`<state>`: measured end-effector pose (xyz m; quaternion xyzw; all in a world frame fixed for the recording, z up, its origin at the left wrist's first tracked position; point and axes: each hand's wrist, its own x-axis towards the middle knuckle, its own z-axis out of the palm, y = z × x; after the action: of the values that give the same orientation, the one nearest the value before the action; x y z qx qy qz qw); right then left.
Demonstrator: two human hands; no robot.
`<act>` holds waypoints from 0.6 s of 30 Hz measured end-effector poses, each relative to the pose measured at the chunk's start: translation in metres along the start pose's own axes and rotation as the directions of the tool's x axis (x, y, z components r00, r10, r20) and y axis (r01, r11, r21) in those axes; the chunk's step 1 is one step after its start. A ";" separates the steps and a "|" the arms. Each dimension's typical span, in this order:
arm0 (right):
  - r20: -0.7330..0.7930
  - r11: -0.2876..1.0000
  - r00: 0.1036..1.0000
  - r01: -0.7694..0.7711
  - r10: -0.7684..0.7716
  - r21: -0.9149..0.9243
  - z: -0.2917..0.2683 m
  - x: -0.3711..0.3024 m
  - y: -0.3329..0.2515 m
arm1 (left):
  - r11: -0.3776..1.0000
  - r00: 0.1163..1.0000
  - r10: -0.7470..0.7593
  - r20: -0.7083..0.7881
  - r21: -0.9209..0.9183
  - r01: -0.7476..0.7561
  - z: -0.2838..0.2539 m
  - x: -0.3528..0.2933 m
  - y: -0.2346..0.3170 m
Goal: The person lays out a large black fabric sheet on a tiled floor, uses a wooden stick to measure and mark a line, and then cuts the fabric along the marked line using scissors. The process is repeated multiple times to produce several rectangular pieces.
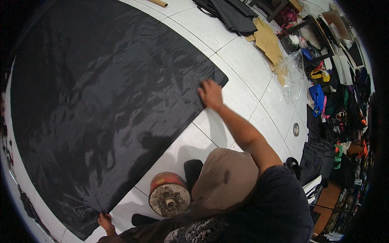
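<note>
A large sheet of shiny black fabric (109, 93) lies spread over the white tiled floor, its straight near edge running between my two hands. At the lower left, my left hand (105, 222) pinches that edge, and creases fan out from the grip. My right hand (210, 94) rests on the fabric near its right corner, fingers curled down against the cloth. Whether those fingers grip the edge or only press on it is hard to make out.
A round red tin with a grey, stained top (169, 194) stands by my legs. Brown paper (267, 40), clear plastic (292, 73) and folded black cloth (231, 16) lie at the far right. Bags and clutter (336, 105) line the right side; a floor drain (296, 129) sits nearer.
</note>
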<state>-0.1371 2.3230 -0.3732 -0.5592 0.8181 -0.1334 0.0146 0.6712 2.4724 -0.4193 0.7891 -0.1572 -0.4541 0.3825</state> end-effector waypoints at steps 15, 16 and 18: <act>0.052 0.965 0.976 -0.199 0.211 -0.171 -0.006 0.077 0.175 | 0.993 0.986 -0.117 -0.122 0.005 0.118 0.019 -0.004 -0.010; 0.119 0.970 0.975 -0.164 0.187 -0.179 0.009 0.081 0.160 | 0.997 0.994 -0.080 -0.075 -0.007 0.080 -0.008 0.002 -0.013; 0.259 0.966 0.935 -0.209 0.243 -0.151 0.015 0.079 0.132 | 0.999 0.990 -0.039 -0.139 0.019 0.042 -0.008 -0.018 0.008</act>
<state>-0.2841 2.2916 -0.4090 -0.4743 0.8735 -0.0020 0.1093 0.6694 2.4814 -0.4002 0.8259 -0.1195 -0.4042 0.3745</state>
